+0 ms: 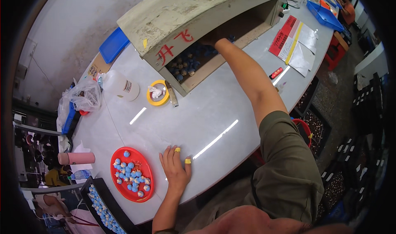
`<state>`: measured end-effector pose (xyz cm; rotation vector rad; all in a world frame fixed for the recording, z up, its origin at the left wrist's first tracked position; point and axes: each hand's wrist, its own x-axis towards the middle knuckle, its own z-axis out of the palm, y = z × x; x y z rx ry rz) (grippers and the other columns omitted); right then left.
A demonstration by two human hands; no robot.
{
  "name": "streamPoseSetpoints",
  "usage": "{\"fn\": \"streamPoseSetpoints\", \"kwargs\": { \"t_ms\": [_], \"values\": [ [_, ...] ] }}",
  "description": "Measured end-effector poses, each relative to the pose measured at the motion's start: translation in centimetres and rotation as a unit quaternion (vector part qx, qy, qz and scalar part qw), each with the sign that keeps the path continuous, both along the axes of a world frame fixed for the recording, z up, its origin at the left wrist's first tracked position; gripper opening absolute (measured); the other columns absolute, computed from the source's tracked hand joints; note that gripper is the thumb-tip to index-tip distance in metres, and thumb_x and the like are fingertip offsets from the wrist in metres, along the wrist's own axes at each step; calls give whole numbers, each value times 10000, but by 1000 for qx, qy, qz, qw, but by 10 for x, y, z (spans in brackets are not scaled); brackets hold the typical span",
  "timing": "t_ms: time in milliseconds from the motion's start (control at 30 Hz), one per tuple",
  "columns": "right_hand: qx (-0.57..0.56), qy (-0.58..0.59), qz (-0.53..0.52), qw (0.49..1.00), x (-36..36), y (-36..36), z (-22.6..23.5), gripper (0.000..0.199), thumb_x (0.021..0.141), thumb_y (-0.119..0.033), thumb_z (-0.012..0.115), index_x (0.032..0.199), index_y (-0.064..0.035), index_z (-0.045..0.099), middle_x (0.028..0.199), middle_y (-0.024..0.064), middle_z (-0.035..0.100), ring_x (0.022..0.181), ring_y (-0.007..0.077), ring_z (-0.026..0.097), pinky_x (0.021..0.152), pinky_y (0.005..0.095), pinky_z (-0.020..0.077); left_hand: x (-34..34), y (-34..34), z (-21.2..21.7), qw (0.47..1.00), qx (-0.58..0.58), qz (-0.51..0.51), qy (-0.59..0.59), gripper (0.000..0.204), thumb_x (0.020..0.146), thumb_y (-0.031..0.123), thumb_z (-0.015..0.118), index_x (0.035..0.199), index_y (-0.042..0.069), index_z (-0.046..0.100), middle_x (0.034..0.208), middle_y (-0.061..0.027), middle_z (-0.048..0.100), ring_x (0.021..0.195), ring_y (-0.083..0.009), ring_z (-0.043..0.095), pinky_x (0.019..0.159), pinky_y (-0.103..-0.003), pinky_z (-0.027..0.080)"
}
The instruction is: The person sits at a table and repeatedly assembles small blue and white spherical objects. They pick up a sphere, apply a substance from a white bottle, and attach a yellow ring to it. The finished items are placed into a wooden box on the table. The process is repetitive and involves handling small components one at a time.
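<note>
My left hand point(175, 165) lies flat on the light table, fingers spread, holding nothing. Yellow tape wraps two of its fingertips. Just left of it sits a round red tray point(154, 177) with several small blue-and-cream ball-shaped pieces point(131, 174). My right arm reaches far forward into the open front of a beige box-like housing point(231, 15). Inside, my right hand point(212, 38) is in deep shadow, and its fingers are hidden. More blue pieces point(184, 65) lie on the housing's floor, to the left of that hand.
Left of the housing are a yellow tape roll point(158, 93), a white bottle point(119, 86) and a plastic bag point(85, 95). A pink cylinder point(76, 158) and a black tray point(91, 192) of blue pieces stand at the left edge. Red-and-white sheets point(284, 36) lie right. Other people sit nearby.
</note>
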<state>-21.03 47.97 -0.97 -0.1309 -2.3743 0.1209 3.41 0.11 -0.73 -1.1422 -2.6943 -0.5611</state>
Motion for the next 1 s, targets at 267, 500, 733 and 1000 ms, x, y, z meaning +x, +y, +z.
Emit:
{"fn": "streamPoseSetpoints", "kwargs": {
  "t_ms": [267, 500, 733, 1000],
  "values": [
    [-60, -233, 190, 952, 18, -134, 32, 399, 864, -302, 594, 1168, -52, 659, 1216, 214, 646, 1114, 372, 621, 966, 450, 484, 0, 4, -4, 999, 42, -16, 31, 402, 881, 143, 651, 1227, -35, 550, 1233, -215, 579, 1230, -429, 503, 1095, -601, 317],
    [-47, -337, 198, 919, 71, -121, 13, 413, 950, -339, 456, 1047, -18, 697, 1114, 232, 676, 1064, 388, 640, 894, 491, 502, 1, 3, -2, 998, 55, -8, 38, 406, 870, 142, 673, 1217, -38, 561, 1209, -228, 587, 1208, -431, 521, 1078, -587, 348],
    [-24, -450, 109, 886, 68, -107, -7, 576, 990, -436, 327, 957, -35, 739, 1053, 214, 707, 1008, 385, 668, 869, 495, 519, 0, -5, -2, 997, 68, 8, 19, 414, 844, 168, 700, 1192, -16, 573, 1199, -208, 592, 1211, -397, 527, 1078, -577, 357],
    [-166, -279, 145, 935, 111, -108, 19, 342, 971, -293, 501, 1122, -19, 640, 1170, 208, 659, 1127, 376, 600, 926, 474, 466, 6, -13, -7, 994, 100, 15, 31, 408, 846, 178, 704, 1190, -5, 584, 1195, -185, 603, 1210, -374, 535, 1083, -568, 357]
  ]
}}
